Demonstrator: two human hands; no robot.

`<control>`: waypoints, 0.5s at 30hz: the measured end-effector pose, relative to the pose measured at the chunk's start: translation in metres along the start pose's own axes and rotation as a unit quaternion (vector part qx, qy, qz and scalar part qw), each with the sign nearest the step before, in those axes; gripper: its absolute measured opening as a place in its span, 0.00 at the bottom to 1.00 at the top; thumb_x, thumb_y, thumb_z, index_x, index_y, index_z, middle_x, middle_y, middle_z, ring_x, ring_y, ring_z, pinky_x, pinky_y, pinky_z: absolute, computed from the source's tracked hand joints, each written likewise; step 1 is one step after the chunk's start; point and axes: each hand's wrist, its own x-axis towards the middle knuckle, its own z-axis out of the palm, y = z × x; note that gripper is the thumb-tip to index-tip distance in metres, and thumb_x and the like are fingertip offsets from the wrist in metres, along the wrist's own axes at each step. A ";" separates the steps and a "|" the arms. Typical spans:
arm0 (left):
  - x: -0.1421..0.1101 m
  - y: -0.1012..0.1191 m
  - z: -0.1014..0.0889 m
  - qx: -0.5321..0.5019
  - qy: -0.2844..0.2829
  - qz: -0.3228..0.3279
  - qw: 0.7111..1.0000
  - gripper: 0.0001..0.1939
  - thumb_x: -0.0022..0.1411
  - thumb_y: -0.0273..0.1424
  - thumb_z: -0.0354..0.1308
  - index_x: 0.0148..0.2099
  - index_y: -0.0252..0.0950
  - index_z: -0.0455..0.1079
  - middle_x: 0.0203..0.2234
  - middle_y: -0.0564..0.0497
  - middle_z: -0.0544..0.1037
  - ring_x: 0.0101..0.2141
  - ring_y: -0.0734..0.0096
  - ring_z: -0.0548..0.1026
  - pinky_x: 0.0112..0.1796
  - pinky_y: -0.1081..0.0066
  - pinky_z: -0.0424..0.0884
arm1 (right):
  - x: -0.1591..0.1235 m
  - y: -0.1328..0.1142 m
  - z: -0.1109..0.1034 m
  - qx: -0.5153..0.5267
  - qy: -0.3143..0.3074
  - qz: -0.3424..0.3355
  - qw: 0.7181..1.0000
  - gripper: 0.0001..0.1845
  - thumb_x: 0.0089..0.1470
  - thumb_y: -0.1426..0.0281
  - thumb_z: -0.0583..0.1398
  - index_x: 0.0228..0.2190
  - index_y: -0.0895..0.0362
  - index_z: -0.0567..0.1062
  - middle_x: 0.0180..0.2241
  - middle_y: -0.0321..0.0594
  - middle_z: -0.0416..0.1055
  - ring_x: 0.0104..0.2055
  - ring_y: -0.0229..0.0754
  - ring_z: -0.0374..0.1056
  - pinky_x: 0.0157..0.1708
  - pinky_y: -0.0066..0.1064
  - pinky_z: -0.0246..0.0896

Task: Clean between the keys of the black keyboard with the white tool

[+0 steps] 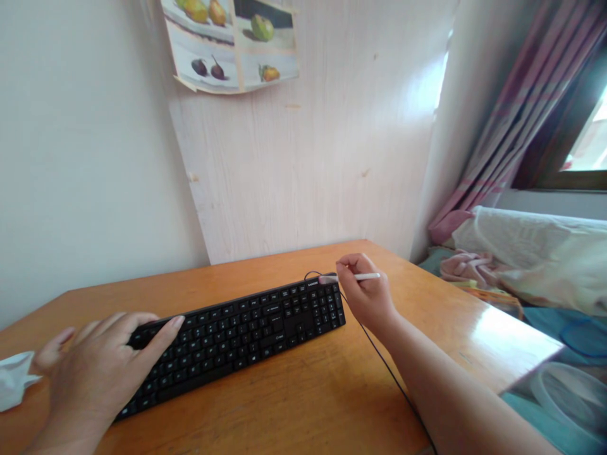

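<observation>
A black keyboard lies slantwise on the orange wooden desk. My left hand rests flat on the keyboard's left end, fingers stretched out and open. My right hand is closed in a pinch on a thin white stick, whose pinkish tip touches the keyboard's far right corner. The keyboard's black cable loops behind that corner and runs back under my right forearm.
A crumpled white tissue lies at the desk's left edge. A pale wood-grain panel with a fruit poster stands behind the desk. To the right are bedding, a striped curtain and a plastic tub.
</observation>
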 end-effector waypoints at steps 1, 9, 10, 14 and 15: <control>0.000 0.001 -0.001 0.001 0.003 -0.002 1.000 0.28 0.59 0.58 0.41 0.35 0.47 0.74 0.35 0.48 0.83 0.44 0.51 0.76 0.53 0.50 0.57 | -0.003 -0.002 0.003 0.036 -0.027 -0.006 0.999 0.08 0.62 0.64 0.56 0.34 0.54 0.72 0.24 0.34 0.69 0.25 0.37 0.63 0.27 0.28 0.54; -0.002 -0.002 0.001 -0.012 0.013 0.008 1.000 0.28 0.60 0.58 0.40 0.35 0.45 0.73 0.35 0.46 0.82 0.43 0.48 0.76 0.51 0.49 0.58 | 0.005 0.008 0.001 -0.094 -0.006 0.020 0.995 0.07 0.59 0.66 0.56 0.36 0.54 0.73 0.18 0.30 0.64 0.22 0.38 0.59 0.26 0.29 0.48; -0.002 -0.003 0.002 -0.014 0.013 0.009 1.000 0.28 0.60 0.58 0.40 0.35 0.45 0.73 0.35 0.45 0.82 0.43 0.48 0.76 0.51 0.49 0.58 | 0.009 0.011 -0.002 -0.127 0.012 0.027 0.991 0.07 0.58 0.67 0.56 0.37 0.54 0.73 0.19 0.30 0.65 0.22 0.39 0.60 0.26 0.30 0.47; 0.000 -0.003 0.003 -0.013 0.014 0.011 1.000 0.27 0.60 0.58 0.41 0.36 0.45 0.73 0.35 0.46 0.82 0.43 0.48 0.76 0.50 0.49 0.58 | 0.012 0.015 -0.006 -0.097 0.043 0.028 0.994 0.07 0.57 0.68 0.56 0.36 0.54 0.72 0.20 0.30 0.65 0.22 0.38 0.60 0.26 0.30 0.49; 0.000 -0.003 0.003 -0.012 0.014 0.011 1.000 0.28 0.60 0.58 0.42 0.36 0.45 0.73 0.35 0.46 0.82 0.43 0.48 0.76 0.50 0.49 0.58 | 0.011 0.014 -0.005 -0.060 0.030 0.025 0.997 0.06 0.58 0.68 0.55 0.36 0.54 0.72 0.20 0.30 0.64 0.21 0.38 0.59 0.25 0.29 0.49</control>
